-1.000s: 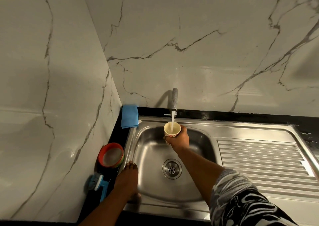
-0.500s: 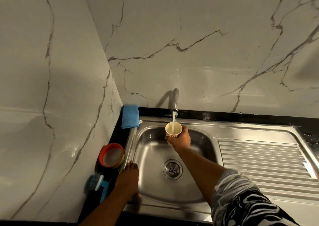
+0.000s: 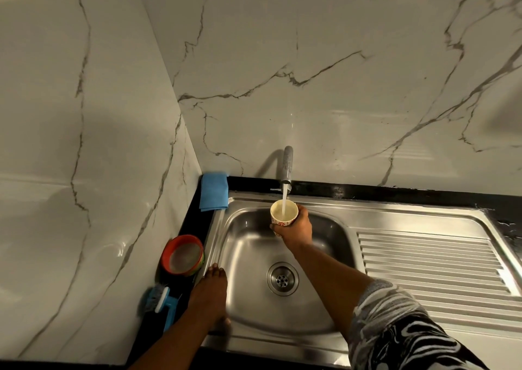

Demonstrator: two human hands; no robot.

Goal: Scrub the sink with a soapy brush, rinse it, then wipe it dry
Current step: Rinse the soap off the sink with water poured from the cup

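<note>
At frame centre, a cup [image 3: 284, 214] is gripped in the curled right hand [image 3: 296, 228] beneath the running tap [image 3: 288, 163]; the left hand [image 3: 210, 293] is laid flat on the sink [image 3: 254, 200] rim.

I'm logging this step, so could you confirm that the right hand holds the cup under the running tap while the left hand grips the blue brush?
Not quite. The right hand does hold the cup under the running tap, but the left hand rests on the left rim of the sink; the blue brush lies untouched on the counter, as the head view shows.
</note>
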